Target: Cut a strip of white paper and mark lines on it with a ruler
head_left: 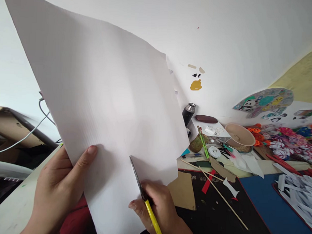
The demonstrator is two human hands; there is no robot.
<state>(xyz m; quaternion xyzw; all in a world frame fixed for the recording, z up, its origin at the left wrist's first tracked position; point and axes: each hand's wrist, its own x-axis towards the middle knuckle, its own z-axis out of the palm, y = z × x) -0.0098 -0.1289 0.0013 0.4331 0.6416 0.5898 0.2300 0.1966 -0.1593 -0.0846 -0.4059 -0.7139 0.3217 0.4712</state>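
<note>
A white sheet (115,95) is held up at a slant over the counter (15,200), left of the middle of the scene. Its left edge is pinched in the grip of the left hand (58,185), thumb on the near face, fingers mostly hidden behind. By the right hand (163,206) the yellow-handled scissors (152,216) are gripped, one blade lying across the near face; whether the blades are parted cannot be told. The sheet looks light and thin yet fairly stiff, since its height is kept with only a soft bow; it would probably crease if squeezed hard and is best taken by a flat edge, well apart from the blade. Much of the counter's far side is hidden by it. To the right, the black mat (219,218) is crowded by a piece of cardboard (184,193) and thin sticks (227,203), which could be snagged by a low swing of the sheet. Farther off are set a flask (188,114), a bowl (241,133) and bright flowers (283,145); white strips (296,190) are heaped at the far right. At the left, a cable (24,139) is seen.
</note>
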